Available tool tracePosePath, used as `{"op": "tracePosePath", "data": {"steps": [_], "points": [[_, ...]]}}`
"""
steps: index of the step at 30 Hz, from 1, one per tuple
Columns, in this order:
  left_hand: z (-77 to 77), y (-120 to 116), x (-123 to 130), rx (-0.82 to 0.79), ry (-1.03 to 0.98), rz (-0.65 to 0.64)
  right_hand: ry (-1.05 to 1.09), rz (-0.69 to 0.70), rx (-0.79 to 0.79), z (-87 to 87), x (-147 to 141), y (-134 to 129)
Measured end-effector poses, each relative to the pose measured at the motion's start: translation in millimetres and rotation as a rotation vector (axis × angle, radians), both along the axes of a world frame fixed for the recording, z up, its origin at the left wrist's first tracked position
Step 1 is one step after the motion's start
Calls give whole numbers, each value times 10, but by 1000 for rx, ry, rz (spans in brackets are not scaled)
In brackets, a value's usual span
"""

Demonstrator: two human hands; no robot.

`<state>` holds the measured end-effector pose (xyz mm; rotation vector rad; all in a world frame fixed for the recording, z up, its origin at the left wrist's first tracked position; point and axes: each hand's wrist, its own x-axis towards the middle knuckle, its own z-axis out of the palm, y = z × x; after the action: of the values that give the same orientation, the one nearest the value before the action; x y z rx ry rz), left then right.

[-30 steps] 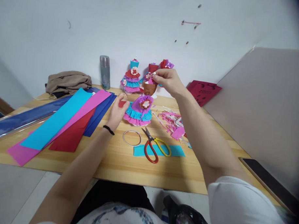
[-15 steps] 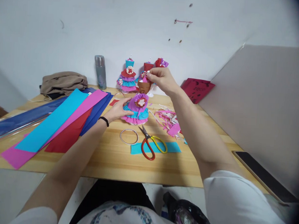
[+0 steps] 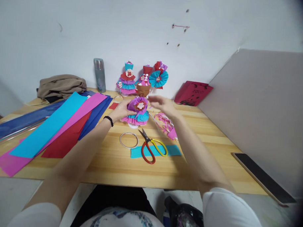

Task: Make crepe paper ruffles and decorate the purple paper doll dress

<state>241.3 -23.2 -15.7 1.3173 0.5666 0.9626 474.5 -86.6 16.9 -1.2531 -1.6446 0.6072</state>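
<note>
A small paper dress (image 3: 132,106) stands near the middle of the table, with a brown top, a purple layer with a flower, and blue and pink ruffles below. My left hand (image 3: 121,112) grips its left side, the thumb lying across the front beneath the flower. My right hand (image 3: 164,105) is just right of the dress, fingers stretched out and a little blurred, holding nothing I can see. In front lie scissors (image 3: 150,145) with one red and one yellow handle, across a blue paper strip (image 3: 173,150). Left of them rests a thin ring (image 3: 129,133).
More finished paper dresses (image 3: 128,78) stand by the wall beside a flask (image 3: 99,75). Coloured paper strips (image 3: 51,123) cover the left side. Pink scraps (image 3: 166,122) lie under my right forearm. A phone (image 3: 263,177) and a red bag (image 3: 193,92) are at right.
My right hand has let go of the top of the dress and moved down to its right side, fingers now extended. My left hand still holds the dress. The view has shifted slightly.
</note>
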Motion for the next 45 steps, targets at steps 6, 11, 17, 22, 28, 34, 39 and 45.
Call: {"op": "tracePosePath", "data": {"steps": [6,11,17,22,28,34,39,45], "points": [[36,32,30,-25,-23,3,-28,93,-36,-503,-219,-165],[64,49,-25,51,57,38,14,62,-61,-575,-221,-84],[98,12,-88,259,58,20,34,58,-72,-559,-201,-116],[249,-68,-15,-129,-125,76,107,97,-58,-530,-289,-50],[268,20,34,418,269,-36,148,85,-47,-649,-277,65],[49,159,-112,553,239,-143,166,129,-59,-642,-221,30],[-96,187,-217,579,391,-123,118,172,-73,-634,-172,-7],[-139,162,-214,533,379,-122,74,171,-72,-608,-127,-35]]}}
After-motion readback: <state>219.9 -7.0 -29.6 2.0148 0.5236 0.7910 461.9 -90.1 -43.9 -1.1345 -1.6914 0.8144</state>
